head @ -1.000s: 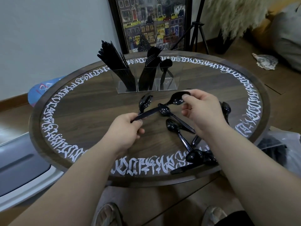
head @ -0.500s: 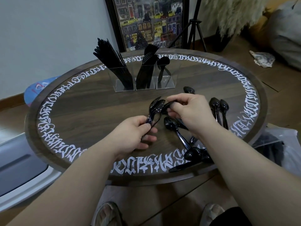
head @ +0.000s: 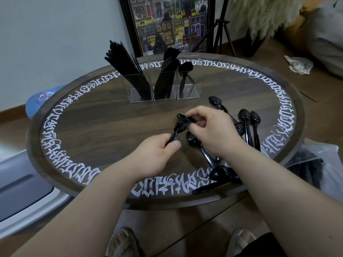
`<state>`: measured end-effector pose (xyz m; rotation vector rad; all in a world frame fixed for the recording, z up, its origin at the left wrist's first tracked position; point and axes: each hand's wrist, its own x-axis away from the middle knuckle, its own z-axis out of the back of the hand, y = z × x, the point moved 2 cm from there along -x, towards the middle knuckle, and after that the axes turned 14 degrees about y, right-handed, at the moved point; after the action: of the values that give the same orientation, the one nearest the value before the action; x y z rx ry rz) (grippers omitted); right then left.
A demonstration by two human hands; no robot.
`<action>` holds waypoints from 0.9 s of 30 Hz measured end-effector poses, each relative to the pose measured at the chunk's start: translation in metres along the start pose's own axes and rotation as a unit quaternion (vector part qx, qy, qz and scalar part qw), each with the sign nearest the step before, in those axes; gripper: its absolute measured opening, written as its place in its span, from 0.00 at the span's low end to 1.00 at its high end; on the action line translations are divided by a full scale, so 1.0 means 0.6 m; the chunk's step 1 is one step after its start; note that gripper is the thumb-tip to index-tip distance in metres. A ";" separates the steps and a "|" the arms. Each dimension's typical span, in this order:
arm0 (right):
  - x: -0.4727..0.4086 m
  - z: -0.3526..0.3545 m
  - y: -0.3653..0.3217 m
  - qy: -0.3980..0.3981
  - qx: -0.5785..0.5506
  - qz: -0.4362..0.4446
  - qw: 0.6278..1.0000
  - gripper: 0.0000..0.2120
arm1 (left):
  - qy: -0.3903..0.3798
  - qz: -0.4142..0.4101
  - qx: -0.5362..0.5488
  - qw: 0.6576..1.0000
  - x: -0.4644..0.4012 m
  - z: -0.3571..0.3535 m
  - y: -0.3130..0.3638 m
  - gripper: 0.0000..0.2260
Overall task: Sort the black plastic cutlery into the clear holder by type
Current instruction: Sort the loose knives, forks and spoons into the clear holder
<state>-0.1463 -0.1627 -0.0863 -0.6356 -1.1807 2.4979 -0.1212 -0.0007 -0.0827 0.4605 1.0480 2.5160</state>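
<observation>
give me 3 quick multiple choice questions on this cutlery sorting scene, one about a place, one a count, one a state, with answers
1. Where does the clear holder stand on the round table?
A. at the far side, beyond the hands
B. at the near edge, by the feet
C. on the floor

2. How many compartments does the clear holder show?
A. one
B. three
C. six

3. What is the left hand doing?
A. lying flat and open on the table
B. holding the handles of a small bunch of forks
C. reaching into the holder

Answers:
1 A, it stands beyond both hands, near the framed picture.
2 B, three side-by-side sections show, each with black cutlery in it.
3 B, its grip closes on the handles while the right hand pinches the tine end.
</observation>
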 end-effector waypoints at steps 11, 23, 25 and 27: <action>0.011 0.022 0.043 -0.135 0.291 -0.041 0.946 0.13 | 0.145 0.024 -0.036 0.988 -0.010 0.008 -0.024 0.13; 0.013 -0.010 0.049 -0.114 0.309 -0.048 0.943 0.08 | 0.136 0.037 -0.042 0.989 -0.013 0.005 -0.024 0.13; 0.013 -0.011 0.049 -0.122 0.307 -0.057 0.942 0.08 | 0.135 0.036 -0.039 0.989 -0.012 0.006 -0.023 0.13; 0.012 -0.009 0.048 -0.132 0.300 -0.061 0.943 0.09 | 0.135 0.036 -0.035 0.990 -0.011 0.006 -0.023 0.12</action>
<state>-0.1521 -0.1736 -0.1140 -0.0631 -0.4470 2.6822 -0.1108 0.0075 -0.0915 0.1409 1.0481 2.7262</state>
